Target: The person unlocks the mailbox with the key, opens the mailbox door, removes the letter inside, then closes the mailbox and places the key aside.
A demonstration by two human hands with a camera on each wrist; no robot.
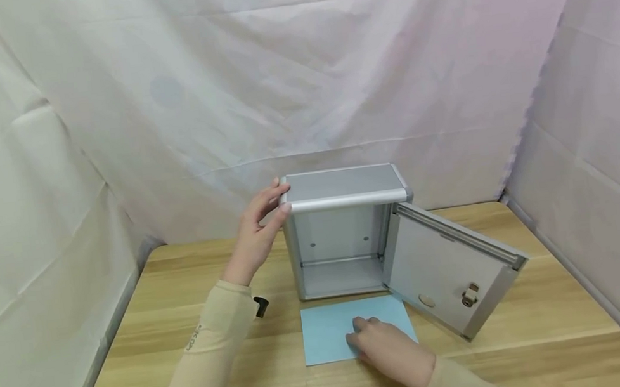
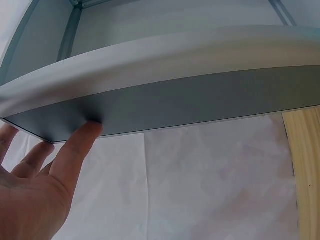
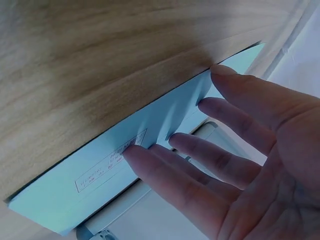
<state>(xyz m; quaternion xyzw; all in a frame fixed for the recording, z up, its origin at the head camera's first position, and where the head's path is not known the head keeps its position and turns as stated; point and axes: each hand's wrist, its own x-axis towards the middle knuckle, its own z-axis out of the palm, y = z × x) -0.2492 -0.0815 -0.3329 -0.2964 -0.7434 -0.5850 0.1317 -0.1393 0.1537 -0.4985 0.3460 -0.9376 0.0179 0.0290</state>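
Note:
A grey metal lockbox (image 1: 342,183) stands upright, its front facing me and its hinged door (image 1: 438,258) swung out to the right. My left hand (image 1: 255,231) rests on the box's upper left corner, fingers spread; the left wrist view shows one fingertip (image 2: 91,131) pressing a dark side panel (image 2: 200,102). In front of the box lies a light blue envelope or sheet (image 1: 326,334), flat on the table. Over its right part is my right hand (image 1: 391,348), fingers loosely bent. Seen from the right wrist, fingertips touch its face beside a red-framed printed label (image 3: 107,162).
A wooden table (image 1: 188,335) carries everything. Pale cloth hangs behind (image 1: 297,80) and along both sides. The open door reaches out over the table at the right, with a metal lock (image 1: 469,294) on its inner face. The box interior (image 1: 342,276) shows bare walls.

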